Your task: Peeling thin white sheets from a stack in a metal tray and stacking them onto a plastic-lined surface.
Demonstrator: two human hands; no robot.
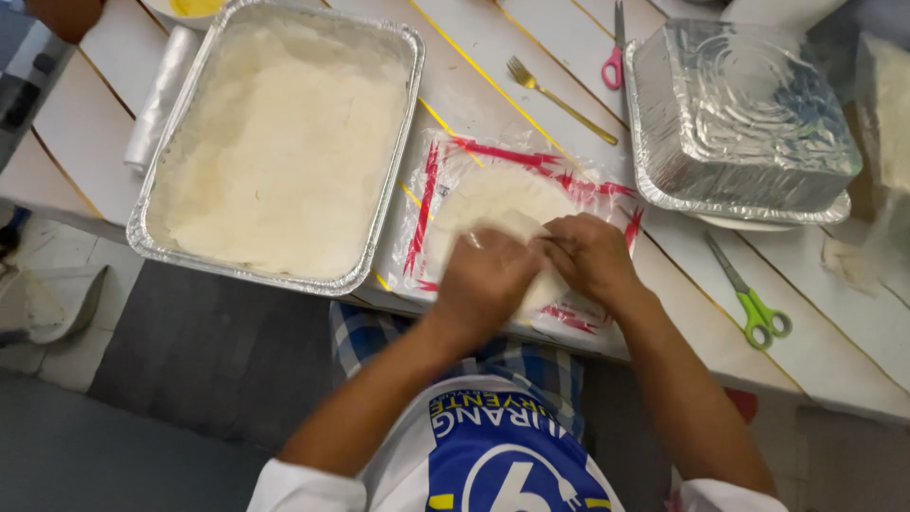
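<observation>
both hands were on the wrapper stack [493,204], which lay in its opened bag [431,190] at the table edge. left hand [485,280] and right hand [590,254] pinched one sheet, partly peeled. tray [147,232] beside it was already lined pale.

wrapper stack [493,204] between 2 foil trays [275,152]
</observation>
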